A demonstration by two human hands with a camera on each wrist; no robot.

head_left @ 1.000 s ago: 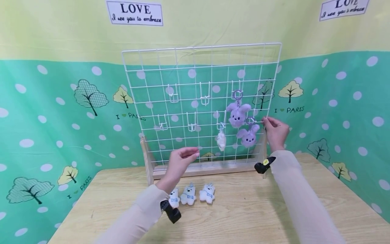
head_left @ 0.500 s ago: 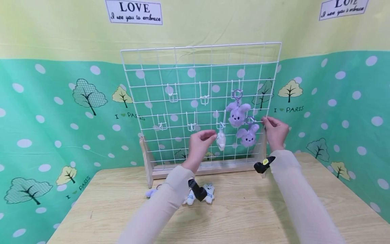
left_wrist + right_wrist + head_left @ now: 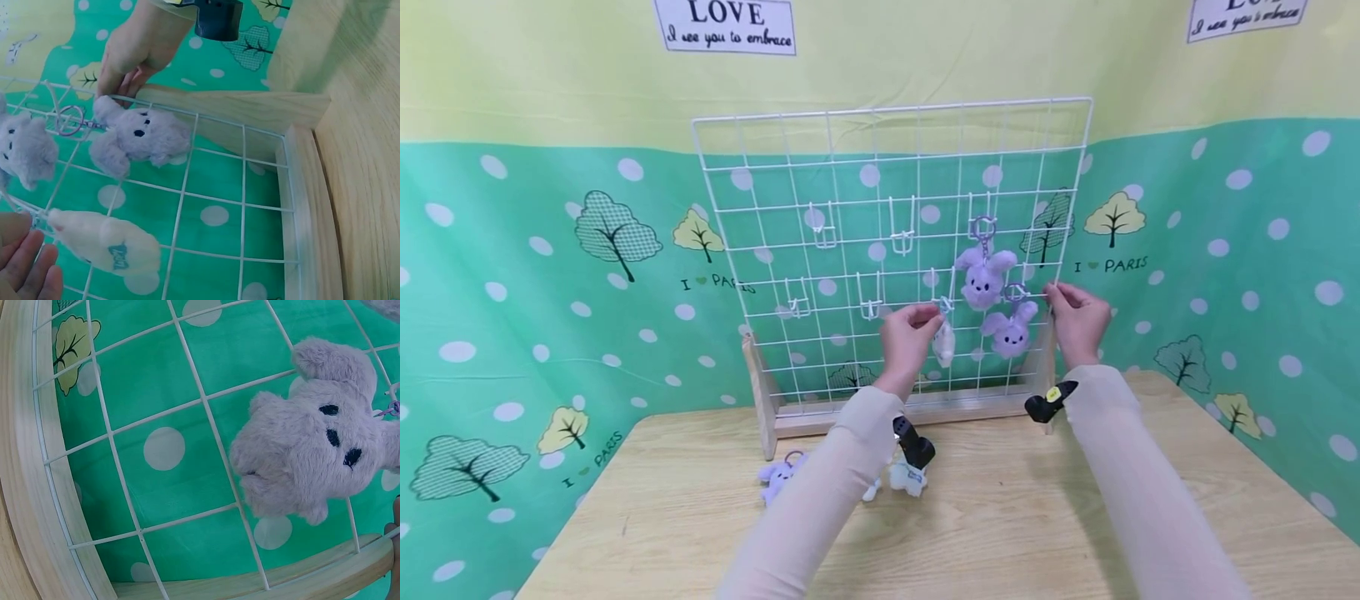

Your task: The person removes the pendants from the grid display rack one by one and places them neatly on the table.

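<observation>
A white plush keychain hangs sideways from a hook on the white wire grid. My left hand has come up to its top, thumb and index finger pinching at the ring end. Blue lettering shows on the plush body in the left wrist view. With thumb and fingers, my right hand grips the grid's right edge wire. Two purple bunny keychains, an upper one and a lower one, hang between the hands. The right wrist view shows a furry purple bunny close up against the wires.
Several bare hooks sit on the grid's left and middle. Wooden feet hold it upright on the table. A purple bunny and white plush keychains lie in front, partly hidden by the left forearm. Patterned cloth hangs behind.
My left hand has moved right and up from the grid's lower middle to the hanging white plush keychain, taking hold near its ring. My right hand stays at the grid's edge.
</observation>
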